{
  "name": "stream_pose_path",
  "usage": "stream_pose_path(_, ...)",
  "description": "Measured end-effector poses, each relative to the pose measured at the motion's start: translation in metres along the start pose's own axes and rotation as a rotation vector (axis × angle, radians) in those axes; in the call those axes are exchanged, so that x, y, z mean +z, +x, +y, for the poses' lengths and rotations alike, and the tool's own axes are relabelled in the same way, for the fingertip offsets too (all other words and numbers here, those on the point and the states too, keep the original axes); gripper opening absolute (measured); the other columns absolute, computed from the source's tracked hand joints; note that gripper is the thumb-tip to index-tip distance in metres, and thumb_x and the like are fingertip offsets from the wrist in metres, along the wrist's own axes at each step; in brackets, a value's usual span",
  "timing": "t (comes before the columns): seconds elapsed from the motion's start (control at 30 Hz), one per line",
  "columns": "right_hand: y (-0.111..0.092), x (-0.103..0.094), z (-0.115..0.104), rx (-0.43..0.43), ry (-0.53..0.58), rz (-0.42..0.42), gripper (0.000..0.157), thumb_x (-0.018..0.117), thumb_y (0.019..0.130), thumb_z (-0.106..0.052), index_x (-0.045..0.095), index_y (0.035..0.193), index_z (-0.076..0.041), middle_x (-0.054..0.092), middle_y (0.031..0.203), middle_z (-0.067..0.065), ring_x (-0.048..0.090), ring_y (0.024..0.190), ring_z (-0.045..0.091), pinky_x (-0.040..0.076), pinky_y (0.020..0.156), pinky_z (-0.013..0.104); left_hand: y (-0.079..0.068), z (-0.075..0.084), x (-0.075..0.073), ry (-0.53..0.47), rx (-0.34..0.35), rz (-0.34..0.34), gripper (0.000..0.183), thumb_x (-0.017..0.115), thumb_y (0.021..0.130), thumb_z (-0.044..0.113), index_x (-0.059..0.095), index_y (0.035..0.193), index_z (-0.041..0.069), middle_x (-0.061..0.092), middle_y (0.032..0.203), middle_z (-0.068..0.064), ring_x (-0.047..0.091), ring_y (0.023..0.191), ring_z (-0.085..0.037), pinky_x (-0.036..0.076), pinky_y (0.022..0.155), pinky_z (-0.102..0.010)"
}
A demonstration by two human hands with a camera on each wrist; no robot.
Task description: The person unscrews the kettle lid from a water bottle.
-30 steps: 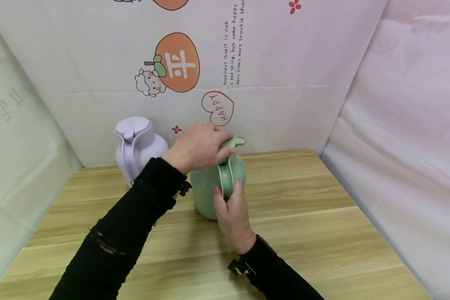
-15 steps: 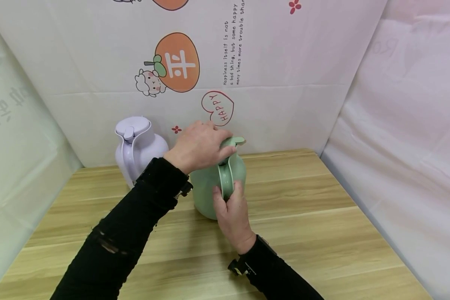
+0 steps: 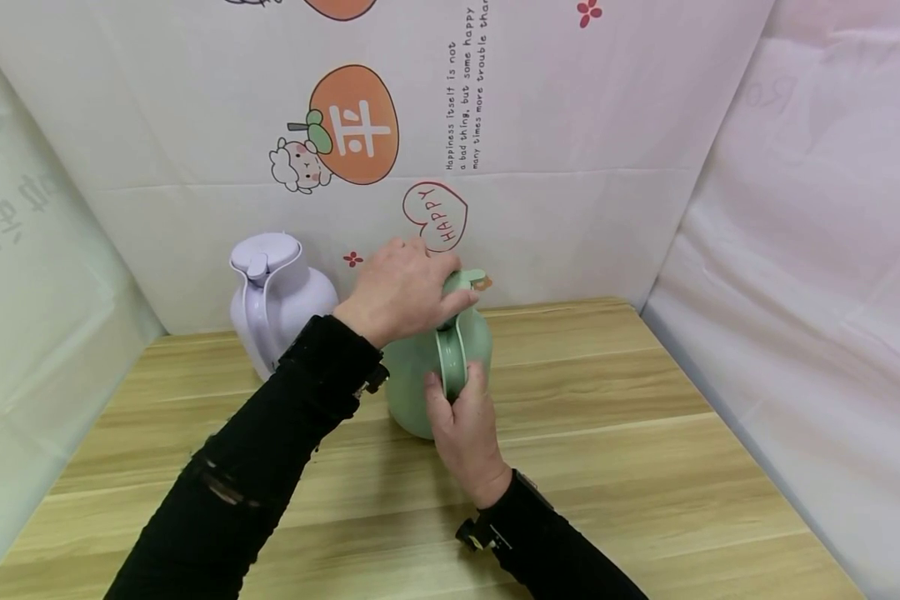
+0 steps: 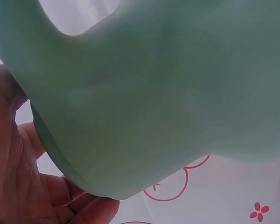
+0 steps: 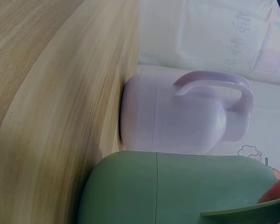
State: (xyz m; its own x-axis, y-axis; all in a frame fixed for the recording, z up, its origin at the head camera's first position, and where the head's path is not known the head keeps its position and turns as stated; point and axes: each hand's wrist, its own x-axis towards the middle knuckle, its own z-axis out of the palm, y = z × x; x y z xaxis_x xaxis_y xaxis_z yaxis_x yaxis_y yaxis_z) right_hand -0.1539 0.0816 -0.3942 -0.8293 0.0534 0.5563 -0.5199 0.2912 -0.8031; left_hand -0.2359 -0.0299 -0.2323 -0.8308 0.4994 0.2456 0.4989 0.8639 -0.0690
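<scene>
A green thermos jug [image 3: 412, 392] stands upright on the wooden table, its handle [image 3: 453, 358] toward me. My left hand [image 3: 401, 287] reaches over the top and grips the jug's lid [image 3: 471, 277], whose flat tab sticks out to the right past the thumb. In the left wrist view the fingers [image 4: 56, 196] curl about the lid's rim. My right hand [image 3: 468, 429] holds the handle low down, thumb on its left side; its other fingers are mostly hidden. The right wrist view has the green body [image 5: 130, 186] lying sideways across the bottom.
A lilac thermos jug [image 3: 270, 292] with its lid on stands at the back left, behind my left forearm. White printed cloth [image 3: 570, 167] hangs behind the wooden table [image 3: 607, 433], and more cloth closes off both sides.
The lid's tab has swung slightly away from me and leftward as my left hand shifts a little with it. The jug and my right hand stay in place.
</scene>
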Motion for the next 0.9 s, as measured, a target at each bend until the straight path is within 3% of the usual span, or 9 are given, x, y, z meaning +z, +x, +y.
stream_pose_path(0.4,-0.0002,-0.0006,0.0004,-0.006,-0.007,-0.001,0.023,0.055,0.108,-0.020,0.046,0.117,-0.001,0.050,0.091,0.006,0.051,0.078,0.015,0.046,0.069,0.029,0.0026,0.0035,0.0026,-0.006,-0.064,0.008,0.058,0.046,0.098,0.074,0.064,0.114,0.022,0.061,0.100,-0.011,0.057,0.102,-0.030,0.049,0.081,-0.042)
stream_pose_path(0.9,0.0005,0.0006,0.0018,-0.016,0.000,0.000,0.023,0.056,0.108,-0.018,0.047,0.118,0.000,0.056,0.100,0.010,0.057,0.087,0.017,0.050,0.075,0.030,0.0029,0.0037,0.0042,-0.041,-0.107,0.049,0.058,0.048,0.094,0.078,0.056,0.092,0.021,0.055,0.084,-0.004,0.053,0.089,-0.026,0.045,0.070,-0.040)
